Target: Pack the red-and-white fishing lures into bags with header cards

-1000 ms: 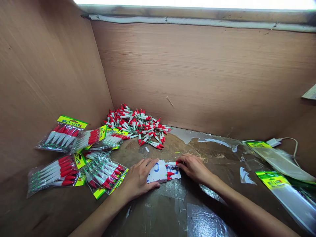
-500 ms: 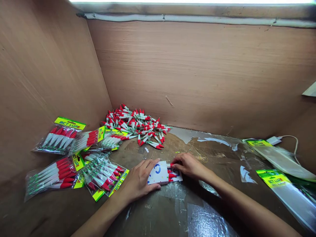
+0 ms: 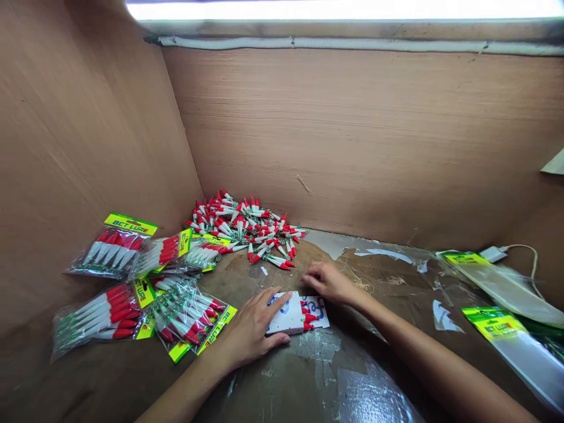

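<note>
A small white card box [image 3: 284, 317] with blue lettering lies on the table in front of me. Red tips of several fishing lures [image 3: 309, 318] stick out of its right end, over a lettered flap [image 3: 321, 308]. My left hand [image 3: 253, 326] is closed around the box's left part, fingers along the far side and thumb at the near edge. Just beyond the flap is my right hand [image 3: 330, 283], apart from the box, its fingers loosely bent with nothing visible in them. Behind both hands a heap of loose red-and-white lures [image 3: 247, 223] fills the back left corner.
Clear bags of lures [image 3: 101, 308] with yellow-green headers are piled at the left. Flat header bags [image 3: 506, 335] lie at the right, near a white plug and cable [image 3: 493, 254]. Paper scraps [image 3: 444, 317] are on the table. Wooden walls [image 3: 352, 147] enclose the back and sides.
My right hand has let go of the lure at the box's end and moved back, away from the box. My left hand stays on the box. The view has shifted slightly.
</note>
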Available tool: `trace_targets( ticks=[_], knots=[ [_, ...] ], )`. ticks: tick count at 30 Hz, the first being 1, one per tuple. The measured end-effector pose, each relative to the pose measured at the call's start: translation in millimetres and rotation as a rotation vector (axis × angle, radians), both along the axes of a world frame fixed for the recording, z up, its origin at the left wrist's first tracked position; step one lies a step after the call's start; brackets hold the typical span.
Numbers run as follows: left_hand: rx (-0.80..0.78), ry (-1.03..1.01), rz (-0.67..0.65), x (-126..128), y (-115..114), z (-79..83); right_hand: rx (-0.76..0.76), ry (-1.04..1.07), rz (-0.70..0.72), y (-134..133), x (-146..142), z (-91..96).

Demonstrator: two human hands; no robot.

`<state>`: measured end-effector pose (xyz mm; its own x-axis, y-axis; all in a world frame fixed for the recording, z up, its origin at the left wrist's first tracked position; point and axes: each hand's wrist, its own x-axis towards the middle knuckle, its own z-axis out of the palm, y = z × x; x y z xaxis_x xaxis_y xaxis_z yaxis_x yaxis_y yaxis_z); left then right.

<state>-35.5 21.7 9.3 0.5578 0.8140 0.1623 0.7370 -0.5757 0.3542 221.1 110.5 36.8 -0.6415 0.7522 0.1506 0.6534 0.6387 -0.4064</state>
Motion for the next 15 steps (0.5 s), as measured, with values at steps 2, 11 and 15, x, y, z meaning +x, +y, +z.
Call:
trace_targets(
  ticks=[2,11,15],
  knots=[
    [0.006,0.004,-0.003,-0.6,-0.6,-1.8,0.054,-0.034,-0.144,14.9,-17.9,3.4],
    [0.01,-0.019,0.043,-0.1,-3.0,8.6,0.103,-0.05,-0.255,31.6,-87.1,-4.6],
    [0.001,-0.056,0.044,1.6,-3.8,14.7,0.031,0.03,-0.271,32.0,-67.6,3.4]
  ],
)
